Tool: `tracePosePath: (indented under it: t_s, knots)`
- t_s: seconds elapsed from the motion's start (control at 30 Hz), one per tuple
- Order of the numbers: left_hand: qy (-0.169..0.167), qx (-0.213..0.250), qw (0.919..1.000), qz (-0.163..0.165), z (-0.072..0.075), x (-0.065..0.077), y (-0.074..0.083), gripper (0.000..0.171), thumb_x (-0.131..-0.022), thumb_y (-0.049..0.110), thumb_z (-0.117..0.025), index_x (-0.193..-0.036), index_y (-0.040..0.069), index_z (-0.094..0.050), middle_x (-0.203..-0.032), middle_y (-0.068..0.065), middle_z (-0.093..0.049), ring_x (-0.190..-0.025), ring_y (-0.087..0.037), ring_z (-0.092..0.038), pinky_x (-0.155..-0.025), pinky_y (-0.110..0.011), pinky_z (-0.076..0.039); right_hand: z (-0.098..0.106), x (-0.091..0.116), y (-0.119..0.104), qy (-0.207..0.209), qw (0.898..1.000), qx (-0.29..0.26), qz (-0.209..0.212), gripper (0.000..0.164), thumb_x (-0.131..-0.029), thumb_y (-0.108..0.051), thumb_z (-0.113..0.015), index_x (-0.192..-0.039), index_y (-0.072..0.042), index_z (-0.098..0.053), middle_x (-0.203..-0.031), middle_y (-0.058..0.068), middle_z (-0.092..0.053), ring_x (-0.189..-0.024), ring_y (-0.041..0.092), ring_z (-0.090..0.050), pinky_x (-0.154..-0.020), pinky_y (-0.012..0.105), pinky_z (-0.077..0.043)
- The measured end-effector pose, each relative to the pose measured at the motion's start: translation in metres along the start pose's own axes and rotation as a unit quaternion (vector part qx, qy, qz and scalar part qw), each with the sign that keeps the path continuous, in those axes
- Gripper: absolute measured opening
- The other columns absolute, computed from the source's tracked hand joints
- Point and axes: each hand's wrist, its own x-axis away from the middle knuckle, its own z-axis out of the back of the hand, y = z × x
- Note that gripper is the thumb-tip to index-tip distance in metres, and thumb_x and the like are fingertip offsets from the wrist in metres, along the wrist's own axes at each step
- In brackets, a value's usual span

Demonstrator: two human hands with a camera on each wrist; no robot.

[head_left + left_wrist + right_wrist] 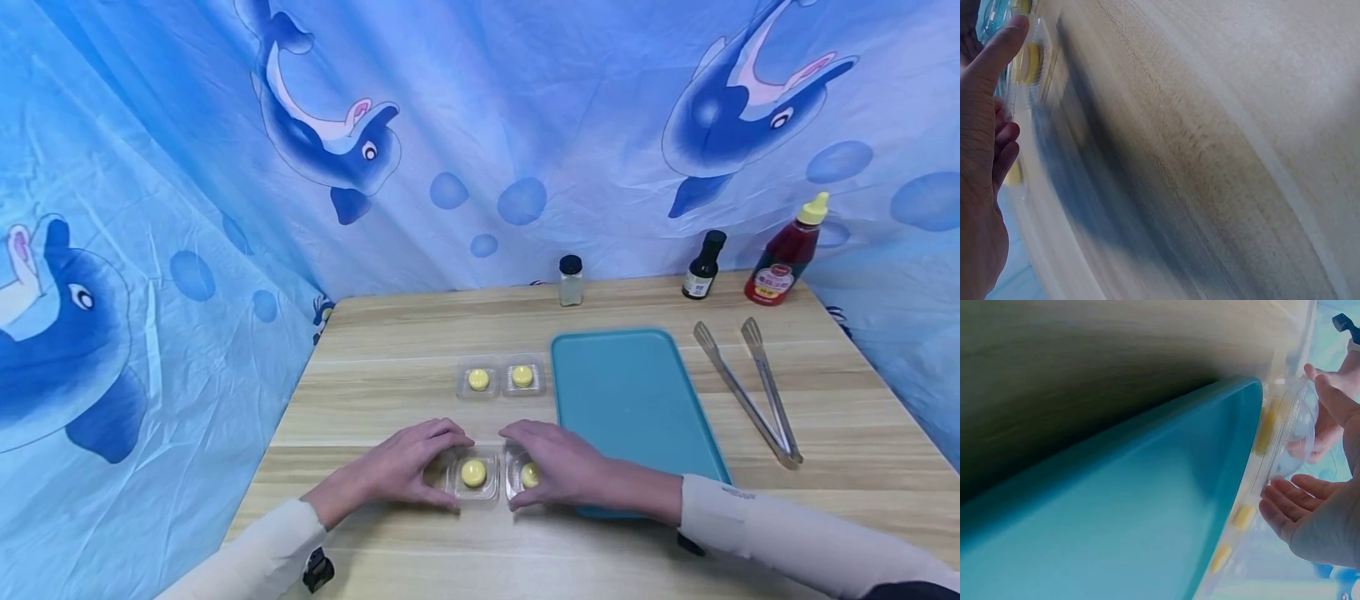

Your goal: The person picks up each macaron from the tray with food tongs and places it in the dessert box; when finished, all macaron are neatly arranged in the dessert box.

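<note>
On the wooden table, my left hand (411,463) grips a small clear plastic box (491,493), thumb at its near edge and fingers at its far edge. A round yellow cake (473,473) sits inside. Close to its right, my right hand (564,468) holds a second clear box (512,473) the same way, partly covering its yellow cake (530,476). In the right wrist view, a clear domed lid (1299,434) shows between the thumb and fingers. The left wrist view has the left thumb (1002,47) along its box.
Two similar clear boxes (465,391) with yellow cakes stand farther back. A blue tray (630,392) lies right, partly under the right forearm. Beyond it are open metal tongs (765,412). A black-capped jar (571,283), a dark bottle (702,267) and a red sauce bottle (783,258) line the back.
</note>
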Motion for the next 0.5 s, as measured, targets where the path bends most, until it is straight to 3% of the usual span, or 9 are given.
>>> tracePosePath:
  t_s: [0.13,0.27,0.5]
  knots:
    - [0.003,-0.009,0.9999,0.007,0.003,0.000,-0.001,0.092,-0.075,0.070,-0.086,-0.145,0.017,-0.061,-0.140,0.007,-0.059,-0.125,-0.012,-0.059,-0.107,-0.038,-0.055,0.008,0.009,0.006,0.008,1.000,-0.003,-0.011,0.098,-0.074,-0.050,-0.096,-0.150,-0.004,-0.054,-0.148,0.014,-0.061,-0.134,0.034,-0.059,-0.112,0.055,-0.050]
    - [0.011,-0.020,0.9993,0.028,0.010,-0.001,-0.005,0.083,-0.082,0.065,-0.084,-0.146,0.019,-0.061,-0.141,0.006,-0.061,-0.128,-0.014,-0.059,-0.110,-0.041,-0.053,0.022,0.017,0.014,0.026,1.000,0.000,-0.017,0.097,-0.078,-0.051,-0.093,-0.153,-0.006,-0.051,-0.152,0.016,-0.058,-0.137,0.037,-0.057,-0.113,0.057,-0.050]
    - [0.040,-0.043,0.9938,0.095,0.032,-0.004,-0.016,0.065,-0.096,0.055,-0.075,-0.146,0.017,-0.061,-0.143,0.001,-0.063,-0.131,-0.022,-0.060,-0.113,-0.050,-0.050,0.048,0.032,0.037,0.080,0.996,0.021,-0.031,0.095,-0.085,-0.050,-0.088,-0.162,-0.017,-0.044,-0.164,0.016,-0.046,-0.145,0.041,-0.048,-0.115,0.064,-0.044]
